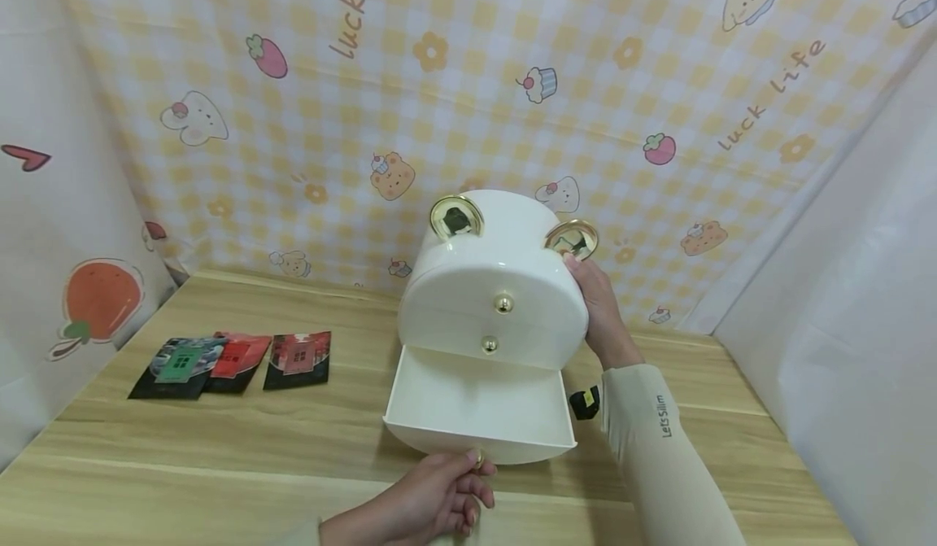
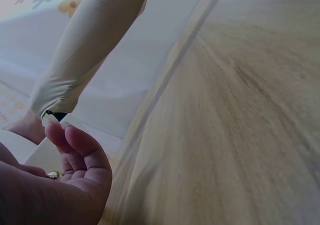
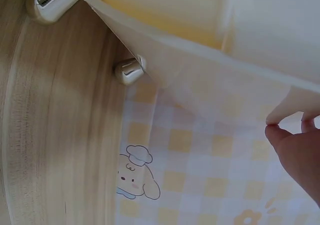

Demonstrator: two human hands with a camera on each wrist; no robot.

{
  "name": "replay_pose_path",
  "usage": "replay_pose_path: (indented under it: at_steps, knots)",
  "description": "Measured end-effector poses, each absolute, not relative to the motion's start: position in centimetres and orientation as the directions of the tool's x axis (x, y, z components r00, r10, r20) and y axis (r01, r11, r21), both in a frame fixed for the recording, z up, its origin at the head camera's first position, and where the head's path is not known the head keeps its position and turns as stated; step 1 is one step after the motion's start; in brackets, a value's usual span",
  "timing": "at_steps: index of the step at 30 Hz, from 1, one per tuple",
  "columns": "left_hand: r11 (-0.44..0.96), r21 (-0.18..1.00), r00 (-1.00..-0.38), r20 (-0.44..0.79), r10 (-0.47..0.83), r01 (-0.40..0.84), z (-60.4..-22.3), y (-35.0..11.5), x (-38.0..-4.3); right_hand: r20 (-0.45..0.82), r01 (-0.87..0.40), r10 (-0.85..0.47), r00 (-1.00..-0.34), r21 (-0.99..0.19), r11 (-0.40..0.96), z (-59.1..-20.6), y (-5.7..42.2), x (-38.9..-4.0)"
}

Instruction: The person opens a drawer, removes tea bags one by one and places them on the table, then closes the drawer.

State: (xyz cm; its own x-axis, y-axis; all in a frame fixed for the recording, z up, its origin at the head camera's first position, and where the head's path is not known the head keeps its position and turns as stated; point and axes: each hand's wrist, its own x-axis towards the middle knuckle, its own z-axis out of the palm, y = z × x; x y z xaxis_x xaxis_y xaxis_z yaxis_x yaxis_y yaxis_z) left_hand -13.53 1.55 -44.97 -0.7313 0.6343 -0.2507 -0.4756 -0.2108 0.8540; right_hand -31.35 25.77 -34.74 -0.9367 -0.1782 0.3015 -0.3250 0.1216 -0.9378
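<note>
A glossy white drawer box (image 1: 493, 302) with gold knobs and two round gold ears stands on the table. Its lower drawer (image 1: 479, 395) is pulled out, and the inside shows bare white. At the drawer front, my left hand (image 1: 432, 497) pinches the small gold knob (image 1: 479, 459) between thumb and index finger, the other fingers curled below. This knob (image 2: 54, 175) also shows beside the palm in the left wrist view. My right hand (image 1: 603, 310) rests against the box's upper right side, a fingertip just under the right gold ear (image 1: 573, 239). Its fingertips touch the white wall (image 3: 225, 100) in the right wrist view.
Several red, green and black packets (image 1: 298, 360) lie on the wooden table (image 1: 307, 440) left of the box. A small black item (image 1: 584, 404) with a yellow mark shows beside my right cuff. A checked cloth (image 1: 315, 123) hangs behind; white sheets (image 1: 827, 302) flank the table.
</note>
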Motion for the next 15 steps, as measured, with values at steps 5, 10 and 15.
replay_pose_path:
  at_steps: [5,10,15]
  knots:
    - [-0.202,0.855,-0.731,-0.259,0.632,-0.477,-44.99,1.52,-13.81,0.308,-0.335,-0.184,-0.933,-0.932,0.140,-34.92,25.92,-31.53]
    - [-0.186,0.858,-0.736,-0.276,0.618,-0.478,-44.86,1.58,-14.10,0.312,-0.340,-0.188,-0.931,-0.929,0.144,-34.95,25.95,-31.62]
    - [-0.180,0.866,-0.751,-0.281,0.597,-0.467,-44.76,1.79,-14.45,0.311,-0.337,-0.191,-0.931,-0.933,0.127,-34.94,25.97,-31.65]
